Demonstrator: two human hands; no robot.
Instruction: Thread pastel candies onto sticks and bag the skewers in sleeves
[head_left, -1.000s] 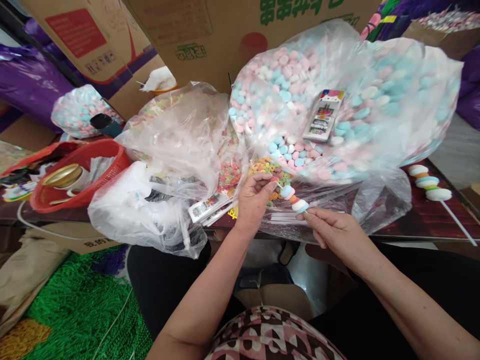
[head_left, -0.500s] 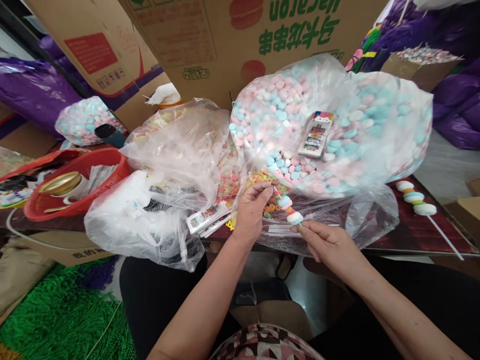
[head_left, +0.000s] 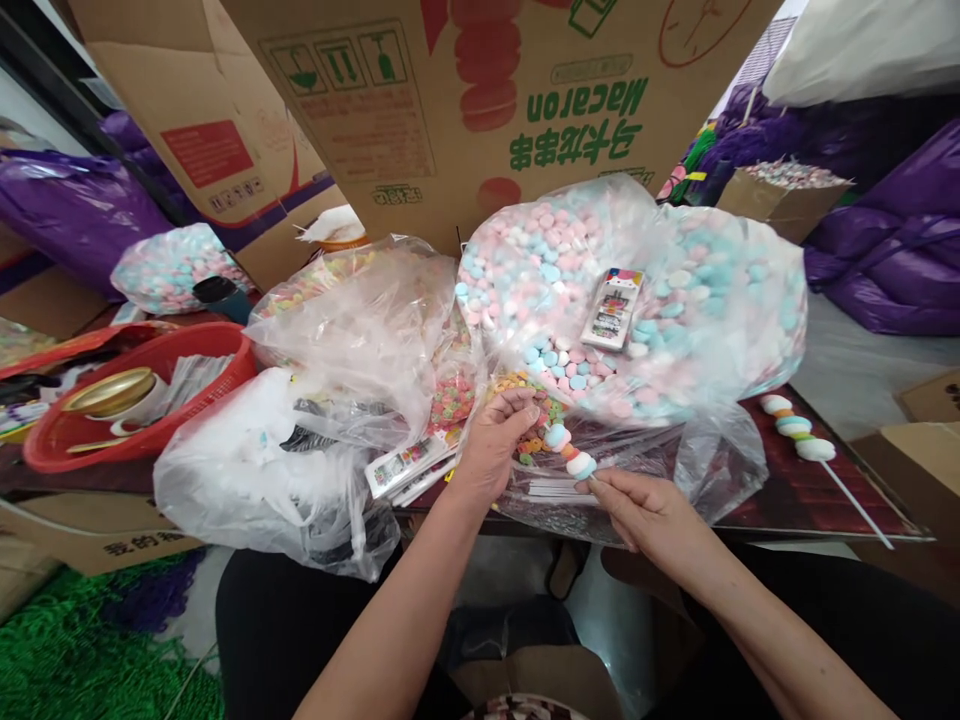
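My right hand [head_left: 645, 505] grips the lower end of a marshmallow skewer [head_left: 579, 464], threaded with pale blue, pink and white marshmallows and an orange gummy ring between them. At the skewer's upper end, my left hand [head_left: 495, 440] is closed in a pinch; whatever its fingertips hold is hidden. Just behind that hand lie small gummy rings [head_left: 529, 443] in orange, yellow and green. An open bag of marshmallows [head_left: 551, 255] spreads behind both hands. White sticks [head_left: 559, 488] lie on clear plastic beneath the skewer. A finished-looking marshmallow skewer [head_left: 814, 450] rests at the right.
A red basket [head_left: 244, 350] with a gold bowl [head_left: 112, 392] stands left, beside a white plastic bag [head_left: 225, 470]. Packs of printed wrappers [head_left: 409, 465] lie near the table edge. One wrapper pack [head_left: 613, 308] sits on the marshmallow bag. A large carton [head_left: 420, 100] stands behind.
The camera view has tilted up, so the table appears lower. My left fingertips stay by the skewer's upper end, now curled tighter. My right hand keeps its hold on the skewer.
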